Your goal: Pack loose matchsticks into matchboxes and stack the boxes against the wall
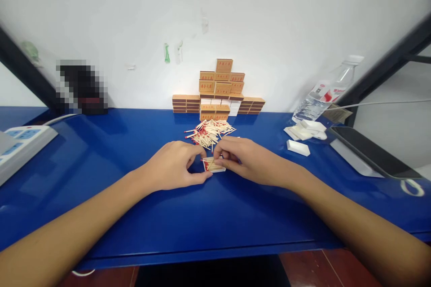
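A small white matchbox tray (219,170) lies on the blue table, filled with red-tipped matches (209,165). My left hand (177,163) grips the tray's left end, with the index finger at the far side and the thumb at the near side. Over the right end, my right hand (244,159) is closed in a pinch, its fingertips on the matches in the tray; how many it holds is hidden by the fingers. Just beyond the tray spreads a loose heap of matches (210,133), their red heads mostly toward the left.
Stacked brown matchboxes (215,87) stand against the wall behind the heap. To the right are white empty trays (298,147), a leaning water bottle (323,92) and a phone (370,150) on a white box. A power strip (27,143) sits at the left.
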`<move>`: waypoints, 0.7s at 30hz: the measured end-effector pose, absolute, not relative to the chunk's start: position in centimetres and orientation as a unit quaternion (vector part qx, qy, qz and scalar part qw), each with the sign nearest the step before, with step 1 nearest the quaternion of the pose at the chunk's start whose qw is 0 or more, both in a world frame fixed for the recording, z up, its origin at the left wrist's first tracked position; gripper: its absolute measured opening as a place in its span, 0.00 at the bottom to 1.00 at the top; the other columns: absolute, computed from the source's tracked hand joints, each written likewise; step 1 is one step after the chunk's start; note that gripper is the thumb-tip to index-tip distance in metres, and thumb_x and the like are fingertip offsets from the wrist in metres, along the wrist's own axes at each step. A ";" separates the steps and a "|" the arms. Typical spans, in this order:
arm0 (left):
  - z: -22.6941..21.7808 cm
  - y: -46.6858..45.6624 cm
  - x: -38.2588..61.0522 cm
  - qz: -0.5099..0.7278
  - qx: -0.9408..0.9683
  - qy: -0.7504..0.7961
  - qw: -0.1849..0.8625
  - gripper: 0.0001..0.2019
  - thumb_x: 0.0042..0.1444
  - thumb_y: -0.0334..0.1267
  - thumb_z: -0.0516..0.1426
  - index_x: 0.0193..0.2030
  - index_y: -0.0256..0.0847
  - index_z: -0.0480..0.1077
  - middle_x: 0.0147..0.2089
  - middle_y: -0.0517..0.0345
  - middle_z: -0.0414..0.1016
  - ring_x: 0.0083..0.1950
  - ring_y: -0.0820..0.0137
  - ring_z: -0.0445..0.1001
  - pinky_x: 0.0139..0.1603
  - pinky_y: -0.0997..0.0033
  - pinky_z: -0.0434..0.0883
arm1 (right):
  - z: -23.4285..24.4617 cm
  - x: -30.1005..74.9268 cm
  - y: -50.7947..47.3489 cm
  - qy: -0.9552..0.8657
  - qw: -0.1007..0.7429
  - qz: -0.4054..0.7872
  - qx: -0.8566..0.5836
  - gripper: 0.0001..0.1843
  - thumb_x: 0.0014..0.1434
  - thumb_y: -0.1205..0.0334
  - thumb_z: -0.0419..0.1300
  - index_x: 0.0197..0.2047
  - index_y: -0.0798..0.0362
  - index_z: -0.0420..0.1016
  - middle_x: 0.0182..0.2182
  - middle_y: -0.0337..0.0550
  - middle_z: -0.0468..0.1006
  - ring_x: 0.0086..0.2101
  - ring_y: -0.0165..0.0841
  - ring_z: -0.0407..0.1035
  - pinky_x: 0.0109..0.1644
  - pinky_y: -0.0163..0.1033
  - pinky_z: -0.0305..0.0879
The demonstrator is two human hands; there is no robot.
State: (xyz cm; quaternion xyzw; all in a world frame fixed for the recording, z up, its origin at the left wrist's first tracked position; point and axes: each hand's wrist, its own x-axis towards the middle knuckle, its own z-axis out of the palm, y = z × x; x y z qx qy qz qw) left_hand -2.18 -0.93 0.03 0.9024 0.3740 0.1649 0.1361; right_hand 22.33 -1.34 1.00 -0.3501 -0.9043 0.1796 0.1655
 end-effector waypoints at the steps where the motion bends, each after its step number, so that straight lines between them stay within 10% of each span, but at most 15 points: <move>1: 0.0 -1.0 -2.2 0.167 0.903 0.372 0.136 0.14 0.58 0.50 0.64 0.38 0.40 0.76 0.24 0.66 0.68 0.24 0.74 0.65 0.28 0.71 0.57 | 0.9 22.2 -1.4 -0.905 0.175 0.178 -0.346 0.04 0.71 0.65 0.58 0.43 0.52 0.74 0.37 0.41 0.76 0.36 0.32 0.68 0.41 0.37 0.60; 21: 0.1 -1.3 -2.0 0.168 0.904 0.367 0.141 0.14 0.58 0.49 0.64 0.36 0.40 0.76 0.23 0.66 0.68 0.24 0.74 0.65 0.28 0.72 0.57 | 0.5 21.6 -1.5 -0.898 0.156 0.195 -0.362 0.09 0.72 0.60 0.58 0.38 0.52 0.72 0.36 0.41 0.75 0.34 0.31 0.66 0.38 0.38 0.59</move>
